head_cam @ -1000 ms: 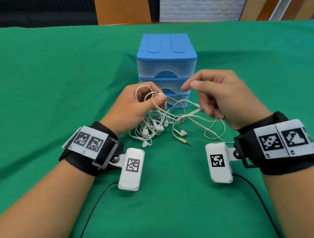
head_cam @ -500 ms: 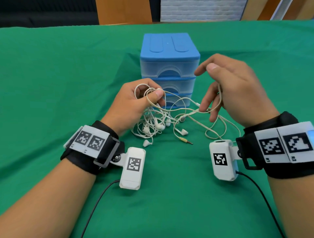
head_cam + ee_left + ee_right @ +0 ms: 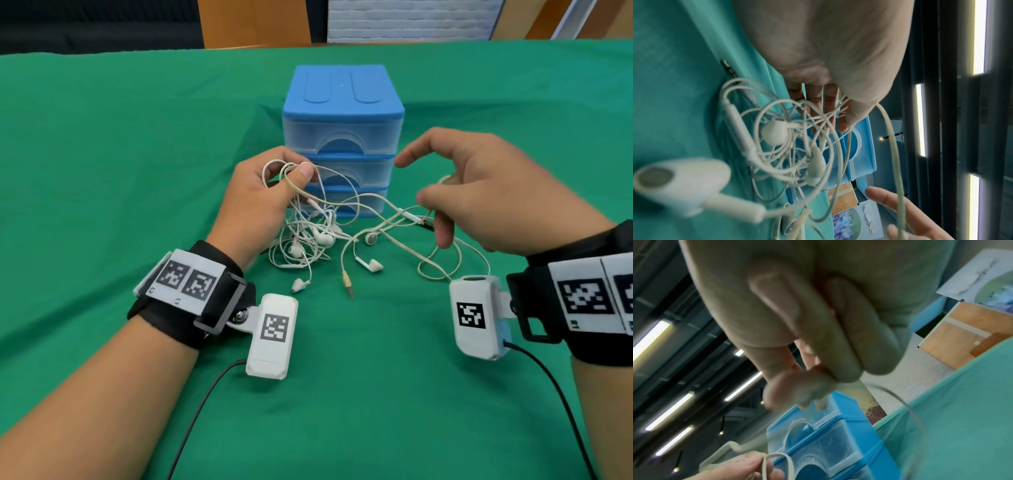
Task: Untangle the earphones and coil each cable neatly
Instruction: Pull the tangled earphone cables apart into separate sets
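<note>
barely begun: earphones (image 3: 318,236) tangled mid-cloth, none coiled; left hand (image 3: 263,195) pinching loops, right hand (image 3: 486,202) half-curled, hooking one strand.

— How is the head view looking?
— Evenly lit and sharp; the hands are casting only soft shadows on the green table (image 3: 102,144), and the far edge is bowing from the wide lens.
— And the wrist views?
— Dimmer. Ceiling light strips (image 3: 920,120) are glaring white, the nearest earbud (image 3: 680,180) is sitting out of focus, and the right hand's fingers (image 3: 797,331) are smearing with motion blur.
</note>
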`<control>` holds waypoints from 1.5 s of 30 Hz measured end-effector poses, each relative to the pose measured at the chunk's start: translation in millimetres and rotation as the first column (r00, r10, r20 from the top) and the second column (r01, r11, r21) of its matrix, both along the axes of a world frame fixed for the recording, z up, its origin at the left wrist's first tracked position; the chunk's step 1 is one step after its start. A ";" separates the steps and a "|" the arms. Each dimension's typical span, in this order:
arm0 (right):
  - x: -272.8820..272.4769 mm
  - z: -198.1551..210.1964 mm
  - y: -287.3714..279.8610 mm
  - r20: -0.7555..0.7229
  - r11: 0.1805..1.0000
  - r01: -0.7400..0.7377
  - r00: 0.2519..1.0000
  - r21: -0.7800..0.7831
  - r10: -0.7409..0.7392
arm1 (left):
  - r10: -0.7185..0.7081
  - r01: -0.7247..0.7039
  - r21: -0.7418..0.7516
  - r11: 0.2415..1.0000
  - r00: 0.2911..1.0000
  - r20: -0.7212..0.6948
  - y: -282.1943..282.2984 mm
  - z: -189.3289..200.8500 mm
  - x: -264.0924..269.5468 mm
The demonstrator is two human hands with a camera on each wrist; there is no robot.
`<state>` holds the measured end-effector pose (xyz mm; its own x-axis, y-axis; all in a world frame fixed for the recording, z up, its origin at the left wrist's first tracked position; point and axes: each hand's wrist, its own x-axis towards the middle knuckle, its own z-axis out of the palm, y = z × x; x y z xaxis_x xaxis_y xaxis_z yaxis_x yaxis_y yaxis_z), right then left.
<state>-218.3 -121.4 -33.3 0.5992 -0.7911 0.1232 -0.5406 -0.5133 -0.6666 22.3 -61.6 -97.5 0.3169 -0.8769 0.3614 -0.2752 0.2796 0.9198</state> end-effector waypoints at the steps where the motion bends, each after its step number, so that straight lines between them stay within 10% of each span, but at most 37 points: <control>1: -0.8 -0.4 -0.7 -0.030 0.998 0.025 0.999 -0.051 -0.026 | 0.004 -0.004 -0.003 1.000 1.000 0.007 0.2 0.2 -0.7; 6: 3.9 -0.7 -6.0 0.178 0.912 0.199 0.974 -0.359 -0.143 | 0.018 -0.017 -0.027 1.000 0.999 0.027 -0.8 -0.2 -1.5; 15: 36.7 -19.7 3.7 0.214 0.985 -0.121 0.966 -0.120 0.144 | -0.230 0.236 -0.060 0.970 0.969 0.089 5.3 7.5 -14.0; 27: 14.6 -31.3 -29.0 0.403 0.953 0.283 0.889 -0.108 -0.218 | -0.400 0.406 0.004 0.914 0.901 -0.168 9.9 13.2 -9.8; 36: 27.3 -29.0 -12.4 0.417 0.991 0.087 0.908 -0.105 -0.035 | -0.300 0.289 0.160 0.944 0.953 0.045 7.9 9.7 -18.4; 45: 6.4 -34.6 -44.5 0.650 0.880 0.474 0.671 -0.006 -0.357 | -0.271 0.252 0.184 0.950 0.959 0.087 6.8 7.2 -15.7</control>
